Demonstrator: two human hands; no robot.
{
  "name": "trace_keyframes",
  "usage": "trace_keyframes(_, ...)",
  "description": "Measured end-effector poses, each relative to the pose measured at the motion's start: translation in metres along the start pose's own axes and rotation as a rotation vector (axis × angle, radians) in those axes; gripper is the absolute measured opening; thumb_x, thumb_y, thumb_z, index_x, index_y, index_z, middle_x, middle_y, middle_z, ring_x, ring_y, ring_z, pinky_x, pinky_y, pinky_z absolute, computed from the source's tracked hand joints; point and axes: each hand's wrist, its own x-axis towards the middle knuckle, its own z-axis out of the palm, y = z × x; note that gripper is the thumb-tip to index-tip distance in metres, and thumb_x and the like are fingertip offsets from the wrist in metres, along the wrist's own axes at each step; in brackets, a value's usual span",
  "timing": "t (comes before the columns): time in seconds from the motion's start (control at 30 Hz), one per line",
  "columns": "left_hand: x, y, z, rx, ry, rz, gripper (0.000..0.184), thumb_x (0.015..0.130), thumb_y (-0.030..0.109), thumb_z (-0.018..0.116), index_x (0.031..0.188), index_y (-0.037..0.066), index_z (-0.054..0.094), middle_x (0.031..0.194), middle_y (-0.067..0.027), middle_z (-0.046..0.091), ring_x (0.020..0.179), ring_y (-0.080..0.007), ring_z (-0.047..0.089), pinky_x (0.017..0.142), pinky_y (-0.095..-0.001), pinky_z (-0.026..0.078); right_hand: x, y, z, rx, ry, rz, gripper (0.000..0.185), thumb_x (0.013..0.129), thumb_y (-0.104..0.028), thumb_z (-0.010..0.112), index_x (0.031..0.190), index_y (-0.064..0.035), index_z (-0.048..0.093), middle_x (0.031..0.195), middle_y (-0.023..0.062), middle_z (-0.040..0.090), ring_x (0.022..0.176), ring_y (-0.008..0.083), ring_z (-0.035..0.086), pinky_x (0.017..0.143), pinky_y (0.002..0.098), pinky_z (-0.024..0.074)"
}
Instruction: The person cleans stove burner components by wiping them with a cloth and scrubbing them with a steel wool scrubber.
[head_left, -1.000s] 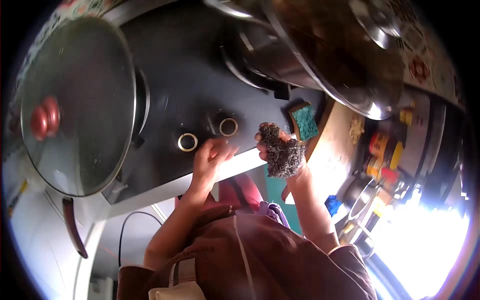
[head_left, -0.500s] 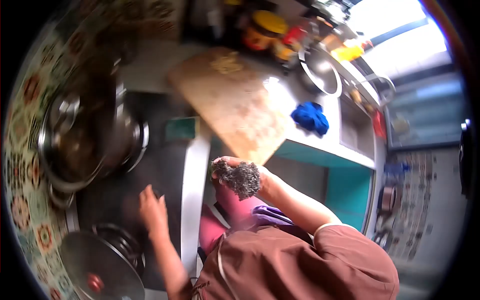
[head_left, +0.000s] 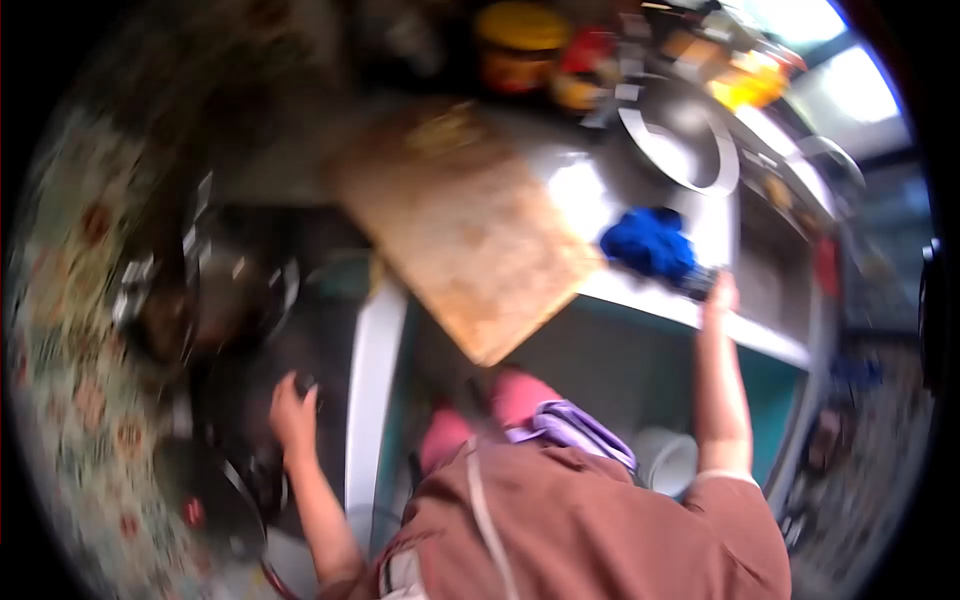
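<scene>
My left hand (head_left: 292, 415) is over the dark stove top, its fingers closed around a small black knob (head_left: 305, 384). Stretched out to the right, my right hand (head_left: 722, 296) is at the counter edge beside the sink. A grey steel wool scrubber (head_left: 700, 283) is in its fingers, blurred by motion. Right by the scrubber lies a crumpled blue cloth (head_left: 648, 243); I cannot tell whether the two touch. Between my hands, a wooden cutting board (head_left: 480, 240) juts past the counter's front edge, with a small pale yellowish heap (head_left: 445, 128) at its far end.
A shiny pot (head_left: 215, 300) stands on the stove, and a lidded pan (head_left: 205, 500) sits nearer me. Behind the cloth is a round metal bowl (head_left: 680, 140). Jars, one yellow-lidded (head_left: 520, 45), line the back. A white bucket (head_left: 667, 462) stands below the counter.
My right hand has swung right with the steel wool scrubber, from in front of my body to beside the blue cloth. My left hand stays at the stove knob. The view has shifted.
</scene>
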Motion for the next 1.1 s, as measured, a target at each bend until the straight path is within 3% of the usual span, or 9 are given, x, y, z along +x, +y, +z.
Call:
trace_keyframes(0.1,-0.018,0.012,-0.016,-0.032,0.038,-0.073,0.041,0.072,0.015,0.073,0.11,0.005,0.059,0.106,-0.0164,0.062,0.1,-0.0332,0.059,0.085,-0.0381,0.047,0.167,0.082,-0.04,0.627,-0.496,0.431,0.017,0.087,-0.019,0.049,0.087,-0.0073,0.06,0.079,0.0074,0.061,0.071,0.0223,0.06,0.069,0.0372,0.0523)
trace_keyframes(0.13,-0.019,0.011,-0.017,-0.037,0.031,-0.092,0.041,0.071,0.015,0.074,0.108,0.004,0.059,0.106,-0.0166,0.062,0.099,-0.0331,0.059,0.085,-0.0379,0.047,0.163,0.075,-0.03,0.717,-0.644,0.378,0.019,0.087,-0.02,0.048,0.089,-0.0062,0.061,0.083,0.0088,0.062,0.076,0.0235,0.061,0.074,0.038,0.0526)
trace_keyframes(0.2,-0.02,0.005,-0.011,-0.035,0.041,-0.166,0.044,0.068,0.016,0.076,0.107,0.004,0.058,0.104,-0.0158,0.063,0.097,-0.0331,0.06,0.083,-0.0378,0.048,0.2,0.077,-0.019,0.77,-0.625,0.42,0.026,0.088,-0.026,0.049,0.098,-0.0044,0.061,0.09,0.0116,0.063,0.084,0.0261,0.062,0.081,0.0402,0.0525)
trace_keyframes(0.33,-0.024,0.012,-0.018,-0.035,-0.015,-0.257,0.046,0.067,0.017,0.077,0.106,0.004,0.057,0.103,-0.0158,0.063,0.097,-0.033,0.06,0.083,-0.0377,0.048,0.191,0.047,0.006,0.369,-0.049,0.572,0.05,0.084,-0.045,0.063,0.111,-0.0027,0.058,0.096,0.0103,0.064,0.092,0.0278,0.062,0.082,0.0389,0.0521)
trace_keyframes(0.43,-0.023,0.012,-0.02,-0.052,-0.049,-0.309,0.047,0.067,0.019,0.077,0.107,0.004,0.057,0.102,-0.0155,0.064,0.097,-0.0324,0.06,0.082,-0.0372,0.048,0.16,0.041,-0.005,-0.017,0.042,0.281,0.052,0.083,-0.045,0.063,0.111,-0.0018,0.059,0.097,0.0098,0.064,0.09,0.0221,0.061,0.075,0.0316,0.0499)
trace_keyframes(0.63,-0.018,-0.01,-0.018,-0.465,-0.05,-0.468,0.028,0.079,0.013,0.068,0.105,0.003,0.064,0.093,-0.0081,0.068,0.085,-0.0153,0.064,0.077,-0.0261,0.048,-0.022,-0.06,0.017,-0.728,-0.397,-1.249,0.054,0.086,-0.025,0.063,0.134,-0.009,0.045,0.131,0.0206,0.048,0.119,0.0337,0.047,0.102,0.0393,0.0346)
trace_keyframes(0.8,-0.013,-0.025,-0.018,-0.565,-0.014,-0.425,0.018,0.081,0.008,0.066,0.098,0.002,0.067,0.087,-0.0045,0.068,0.08,-0.0102,0.063,0.075,-0.0223,0.048,0.026,-0.027,0.034,-0.868,-0.769,-0.934,0.055,0.087,-0.026,0.062,0.137,-0.0159,0.041,0.139,0.0201,0.037,0.125,0.0358,0.042,0.102,0.0402,0.0352)
trace_keyframes(0.93,-0.01,-0.035,-0.004,-0.823,0.156,-0.469,0.011,0.084,0.008,0.065,0.09,-0.001,0.065,0.082,-0.0045,0.066,0.075,-0.0109,0.062,0.071,-0.0221,0.049,0.057,-0.002,0.018,-0.81,-0.831,-0.921,0.042,0.088,-0.015,0.058,0.127,-0.004,0.049,0.115,0.0135,0.059,0.108,0.0278,0.056,0.095,0.033,0.0416)
trace_keyframes(1.1,-0.032,-0.036,-0.042,-1.089,0.428,-0.655,0.019,0.088,0.02,0.063,0.091,0.002,0.058,0.076,-0.0056,0.063,0.069,-0.012,0.061,0.063,-0.0227,0.05,-0.021,-0.089,-0.017,-0.072,-0.823,-0.137,0.034,0.092,-0.02,0.057,0.12,-0.0021,0.052,0.106,0.0076,0.058,0.095,0.0138,0.057,0.086,0.0261,0.0451)
